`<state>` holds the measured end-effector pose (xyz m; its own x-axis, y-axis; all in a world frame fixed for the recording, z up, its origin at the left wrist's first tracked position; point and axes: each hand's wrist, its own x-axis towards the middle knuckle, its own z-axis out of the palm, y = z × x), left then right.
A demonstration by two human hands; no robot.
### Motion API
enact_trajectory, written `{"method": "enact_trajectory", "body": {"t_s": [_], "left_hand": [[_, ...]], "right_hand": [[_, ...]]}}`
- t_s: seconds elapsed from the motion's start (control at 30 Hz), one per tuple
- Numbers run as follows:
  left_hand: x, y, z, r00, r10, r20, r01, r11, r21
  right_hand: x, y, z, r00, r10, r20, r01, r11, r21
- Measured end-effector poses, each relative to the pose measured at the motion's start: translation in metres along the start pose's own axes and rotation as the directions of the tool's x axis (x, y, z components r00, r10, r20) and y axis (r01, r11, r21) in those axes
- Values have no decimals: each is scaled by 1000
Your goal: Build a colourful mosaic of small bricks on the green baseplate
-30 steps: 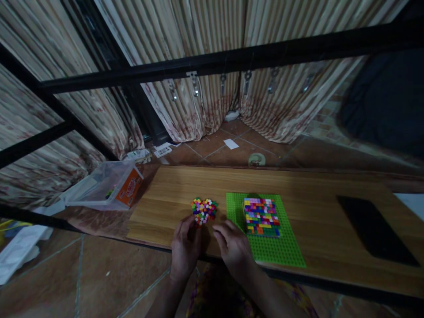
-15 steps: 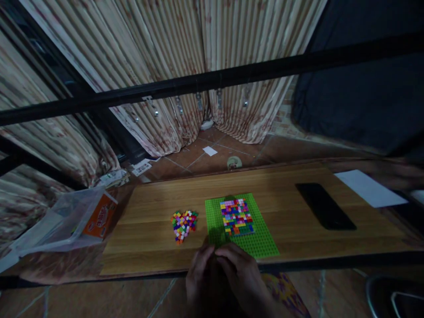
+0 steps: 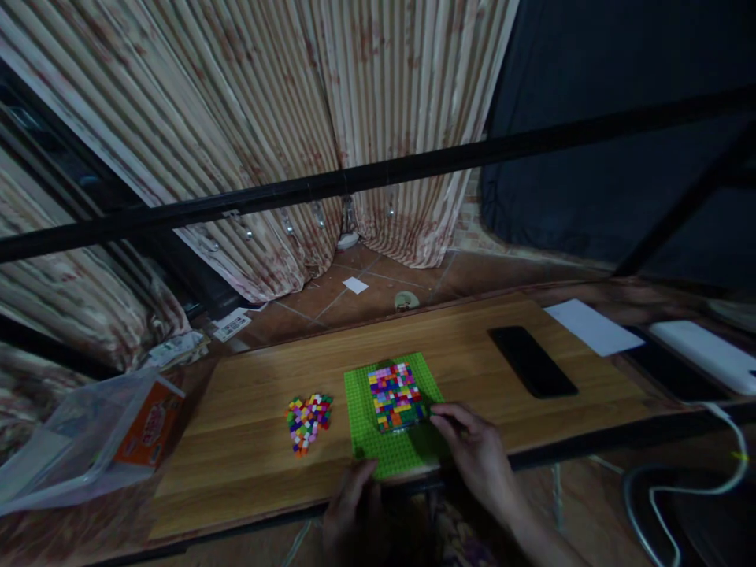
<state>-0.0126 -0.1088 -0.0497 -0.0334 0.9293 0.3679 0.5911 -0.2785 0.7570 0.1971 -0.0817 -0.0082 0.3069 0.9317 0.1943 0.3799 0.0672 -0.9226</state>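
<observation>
Studded plastic on the green baseplate (image 3: 393,457), bearing smooth, hard plastic toy bricks (image 3: 395,394); beneath it, a smooth wood-grain tabletop (image 3: 253,433); left of it, plastic loose bricks (image 3: 308,423) and a translucent plastic bin (image 3: 98,409); right of it, a white paper sheet (image 3: 594,327); beyond it, pleated cloth curtains (image 3: 248,94)

I cannot read any text, number or brand at this resolution. The orange label (image 3: 150,426) on the clear plastic bin (image 3: 88,466) bears pale lettering, illegible to me. A sheet (image 3: 232,324) on the floor (image 3: 302,302) bears unreadable dark print.
</observation>
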Motion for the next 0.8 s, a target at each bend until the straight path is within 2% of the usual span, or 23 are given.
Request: {"method": "enact_trajectory", "body": {"t_s": [0.17, 0.27, 0.3, 0.4, 0.57, 0.8], "left_hand": [[14, -1, -2, 997, 23, 72, -25, 999, 29], [38, 2, -3, 985, 109, 137, -108, 994, -13], [47, 5, -3, 987, 124, 105, -123, 992, -15], [74, 19, 0, 991, 74, 109, -80, 996, 45], [104, 39, 13, 982, 102, 161, -120, 987, 110], [116, 44, 30, 954, 165, 250, -204, 969, 140]], "right_hand": [[27, 7, 1, 999, -7, -45, 11, 997, 80], [45, 8, 9, 998, -53, -24, 55, 994, 96], [51, 7, 13, 998, -64, -17, 66, 993, 93], [63, 5, 22, 997, -78, 5, 77, 994, 78], [66, 4, 30, 990, -131, 53, 132, 991, -10], [66, 7, 36, 980, -200, 11, 198, 963, -180]]}}
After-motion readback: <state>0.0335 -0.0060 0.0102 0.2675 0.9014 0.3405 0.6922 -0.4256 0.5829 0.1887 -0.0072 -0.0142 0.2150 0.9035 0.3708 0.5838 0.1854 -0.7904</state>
